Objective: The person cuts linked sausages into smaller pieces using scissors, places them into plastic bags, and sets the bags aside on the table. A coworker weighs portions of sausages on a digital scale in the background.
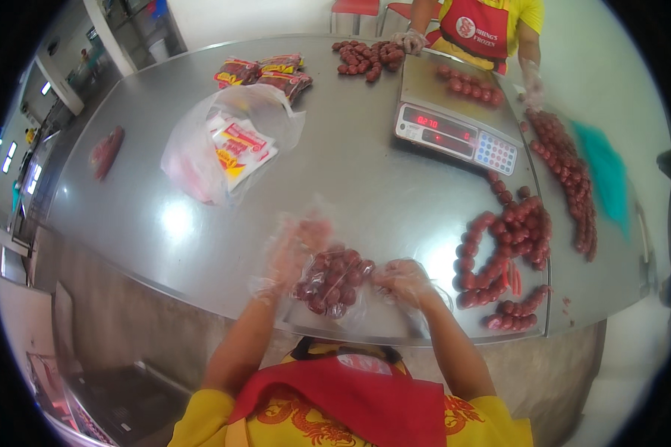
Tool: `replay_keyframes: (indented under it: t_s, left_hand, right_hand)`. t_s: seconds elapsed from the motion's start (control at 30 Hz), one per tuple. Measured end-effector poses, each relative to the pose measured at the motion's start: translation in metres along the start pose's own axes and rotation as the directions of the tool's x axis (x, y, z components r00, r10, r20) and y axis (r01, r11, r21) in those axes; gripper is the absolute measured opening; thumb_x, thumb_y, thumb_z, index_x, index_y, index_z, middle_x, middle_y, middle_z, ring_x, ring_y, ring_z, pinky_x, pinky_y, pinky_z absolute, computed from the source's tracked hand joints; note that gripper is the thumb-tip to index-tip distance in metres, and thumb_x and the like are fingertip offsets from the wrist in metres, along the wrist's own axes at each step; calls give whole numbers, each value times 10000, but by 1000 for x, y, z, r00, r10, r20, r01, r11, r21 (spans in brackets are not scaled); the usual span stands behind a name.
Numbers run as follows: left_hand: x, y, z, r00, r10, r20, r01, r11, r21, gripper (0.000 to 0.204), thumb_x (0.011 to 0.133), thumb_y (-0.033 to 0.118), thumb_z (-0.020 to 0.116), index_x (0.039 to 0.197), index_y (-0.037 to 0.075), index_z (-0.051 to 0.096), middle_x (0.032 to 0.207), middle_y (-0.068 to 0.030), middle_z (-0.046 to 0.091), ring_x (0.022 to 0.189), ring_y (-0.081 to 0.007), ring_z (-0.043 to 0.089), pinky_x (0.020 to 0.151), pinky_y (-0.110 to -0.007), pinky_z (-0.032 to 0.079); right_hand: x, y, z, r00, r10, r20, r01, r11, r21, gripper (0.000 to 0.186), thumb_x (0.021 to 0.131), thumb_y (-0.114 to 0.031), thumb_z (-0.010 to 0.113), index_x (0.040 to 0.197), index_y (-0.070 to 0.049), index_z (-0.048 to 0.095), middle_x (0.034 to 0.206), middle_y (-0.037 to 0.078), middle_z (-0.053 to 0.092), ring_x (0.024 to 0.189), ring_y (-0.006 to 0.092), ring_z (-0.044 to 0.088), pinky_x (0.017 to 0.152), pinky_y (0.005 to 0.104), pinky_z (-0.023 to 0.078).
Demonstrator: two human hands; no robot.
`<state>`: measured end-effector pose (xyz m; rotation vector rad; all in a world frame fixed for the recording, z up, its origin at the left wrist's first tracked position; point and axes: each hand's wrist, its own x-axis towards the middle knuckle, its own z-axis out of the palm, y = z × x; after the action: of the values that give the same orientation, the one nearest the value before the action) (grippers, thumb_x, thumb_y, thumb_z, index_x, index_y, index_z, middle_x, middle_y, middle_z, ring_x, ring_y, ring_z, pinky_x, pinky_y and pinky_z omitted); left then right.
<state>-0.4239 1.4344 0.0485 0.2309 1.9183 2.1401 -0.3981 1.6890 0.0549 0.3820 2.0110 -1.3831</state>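
Note:
A clear plastic bag of round red sausages (332, 287) lies at the near edge of the steel table, between my hands. My right hand (404, 280), in a clear plastic glove, has its fingers closed at the right edge of the bag. On the bag's left side, my gloved left hand (297, 246) is raised. Motion smears its fingers, so whether they hold anything cannot be made out.
Linked sausages (503, 242) lie to my right, near a digital scale (455, 138) bearing more sausages. A white plastic bag (194, 160) holds printed packets (242, 149). Behind it sit filled packs (283, 83). Across the table, a co-worker's gloved hand (531, 83) touches a sausage string (563, 167).

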Motion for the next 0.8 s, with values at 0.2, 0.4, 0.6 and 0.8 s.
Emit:
replay_keyframes:
  t_s: [0.2,0.4,0.6,0.8]
  left_hand:
    - [-69,16,-2,976,-38,-213,181,685,706,483,990,311,576,1313,-46,541,1280,-148,627,1090,-217,645,933,-357,489]
    - [-122,13,52,997,-59,-41,62,414,908,409,772,319,759,1073,61,658,978,-187,647,919,-412,642,795,-467,530]
    - [-139,-22,26,981,-185,-65,153,515,843,315,794,275,729,987,46,633,924,-241,637,896,-441,629,739,-493,515]
    - [-132,-25,28,952,-306,20,151,524,838,282,855,245,663,1053,46,639,992,-263,654,950,-422,634,794,-490,511]
  right_hand:
    - [10,50,8,984,-164,74,177,954,-243,244,879,-286,682,853,-44,694,748,72,672,654,179,613,613,333,497]
    - [-54,56,14,968,25,250,131,799,-587,320,889,-340,647,948,-28,684,901,167,697,824,285,660,750,373,518]
    - [-68,10,35,781,-624,-37,499,658,-564,274,927,-283,614,1072,-52,638,1024,183,654,928,361,619,815,471,489]
    - [-39,-14,85,582,-792,185,700,373,-608,239,857,-172,621,1067,-62,652,1135,185,617,1060,368,570,925,464,440]
